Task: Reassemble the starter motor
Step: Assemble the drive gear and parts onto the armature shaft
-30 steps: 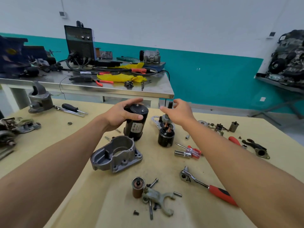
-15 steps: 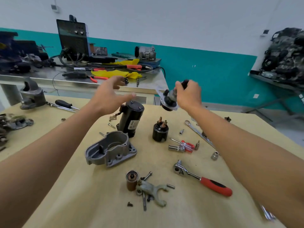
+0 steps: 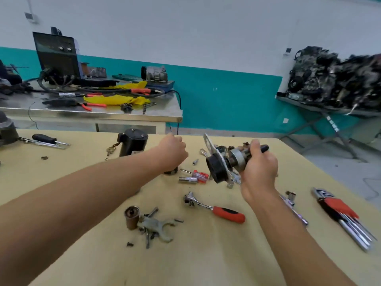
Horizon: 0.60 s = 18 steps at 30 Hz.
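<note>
My right hand (image 3: 259, 170) grips the starter's drive-shaft assembly (image 3: 220, 164), a black end piece with a metal plate and a gear, and holds it tilted above the yellow table (image 3: 206, 254). My left hand (image 3: 171, 151) hovers to its left with fingers loosely curled and nothing seen in it. Just below that hand the bottom of the black solenoid (image 3: 171, 172) shows. The black motor body (image 3: 133, 142) stands upright further back. A copper-coloured plunger (image 3: 132, 216) and a pale shift fork (image 3: 156, 226) lie near me among loose bolts. My left forearm hides the grey housing.
A red-handled ratchet (image 3: 214, 208), a socket (image 3: 187, 180), a small red screwdriver (image 3: 198, 174) and a hex key set (image 3: 342, 213) lie on the table. A black-handled screwdriver (image 3: 47, 139) is far left. A steel bench (image 3: 92, 112) stands behind, and a rack of engine parts (image 3: 334, 79) at right.
My right hand has brought the drive-shaft assembly down and closer to me. My left hand has moved right, away from the motor body, and curled. The view has swung to the right.
</note>
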Each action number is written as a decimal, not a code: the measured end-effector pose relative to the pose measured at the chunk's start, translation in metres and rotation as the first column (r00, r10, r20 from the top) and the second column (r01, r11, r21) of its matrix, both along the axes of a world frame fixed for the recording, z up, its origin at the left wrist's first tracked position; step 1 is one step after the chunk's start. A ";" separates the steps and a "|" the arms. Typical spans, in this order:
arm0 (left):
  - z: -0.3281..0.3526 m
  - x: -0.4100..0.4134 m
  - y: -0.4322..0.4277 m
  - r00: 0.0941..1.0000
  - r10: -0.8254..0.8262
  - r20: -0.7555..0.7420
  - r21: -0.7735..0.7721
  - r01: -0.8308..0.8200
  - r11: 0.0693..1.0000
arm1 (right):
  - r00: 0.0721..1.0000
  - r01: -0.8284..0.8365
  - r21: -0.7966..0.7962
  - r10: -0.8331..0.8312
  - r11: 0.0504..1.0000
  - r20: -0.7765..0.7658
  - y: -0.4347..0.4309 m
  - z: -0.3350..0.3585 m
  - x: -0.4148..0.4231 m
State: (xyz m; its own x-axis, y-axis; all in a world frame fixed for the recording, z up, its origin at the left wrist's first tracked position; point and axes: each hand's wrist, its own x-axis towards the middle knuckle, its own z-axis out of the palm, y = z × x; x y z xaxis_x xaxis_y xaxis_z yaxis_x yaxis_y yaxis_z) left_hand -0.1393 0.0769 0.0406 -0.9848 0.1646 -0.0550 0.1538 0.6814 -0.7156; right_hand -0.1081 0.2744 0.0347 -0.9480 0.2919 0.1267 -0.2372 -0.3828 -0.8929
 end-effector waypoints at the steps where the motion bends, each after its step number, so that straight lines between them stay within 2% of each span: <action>1: -0.003 -0.007 0.005 0.999 0.043 0.016 -0.042 -0.042 0.998 | 1.000 0.003 -0.016 -0.002 1.000 0.014 0.005 -0.006 0.003; 3: -0.009 -0.012 0.008 0.993 0.106 0.061 -0.083 -0.101 0.991 | 1.000 -0.019 -0.047 0.020 0.999 0.022 0.011 -0.010 0.006; 6: -0.019 -0.017 0.003 0.992 0.113 0.057 -0.114 -0.106 0.988 | 0.998 -0.056 -0.078 0.057 0.995 0.005 0.012 -0.006 0.005; 9: -0.014 -0.013 -0.004 0.998 0.068 0.011 -0.063 -0.067 0.996 | 0.997 -0.074 0.000 0.074 0.997 -0.009 0.009 -0.010 0.008; 11: 0.001 -0.001 -0.008 0.997 0.043 -0.064 0.088 -0.038 0.995 | 0.994 -0.096 0.046 0.099 0.994 -0.055 0.009 -0.012 0.012; 12: 0.010 0.010 -0.010 0.993 0.037 -0.113 0.220 -0.011 0.975 | 0.989 -0.112 0.054 0.117 0.992 -0.086 0.011 -0.011 0.013; 13: 0.020 0.025 -0.011 0.987 0.047 -0.151 0.418 0.021 0.908 | 0.983 -0.130 0.051 0.135 0.990 -0.122 0.012 -0.009 0.015; 14: 0.026 0.045 -0.012 0.984 0.075 -0.159 0.660 0.049 0.749 | 0.975 -0.148 0.036 0.152 0.988 -0.162 0.013 -0.006 0.018; 15: 0.029 0.066 -0.013 0.988 0.082 -0.128 0.873 0.073 0.482 | 0.965 -0.164 0.011 0.162 0.986 -0.206 0.014 -0.002 0.021; 16: 0.030 0.089 -0.013 0.996 0.044 -0.076 0.984 0.068 0.167 | 0.953 -0.173 -0.015 0.164 0.985 -0.254 0.015 0.002 0.024; 17: 0.027 0.113 -0.012 0.999 -0.030 -0.039 0.994 0.036 -0.103 | 0.940 -0.175 -0.027 0.159 0.984 -0.302 0.016 0.005 0.027; 18: 0.021 0.135 -0.009 0.994 -0.106 -0.011 0.955 -0.021 -0.296 | 0.926 -0.174 -0.029 0.153 0.984 -0.346 0.016 0.008 0.030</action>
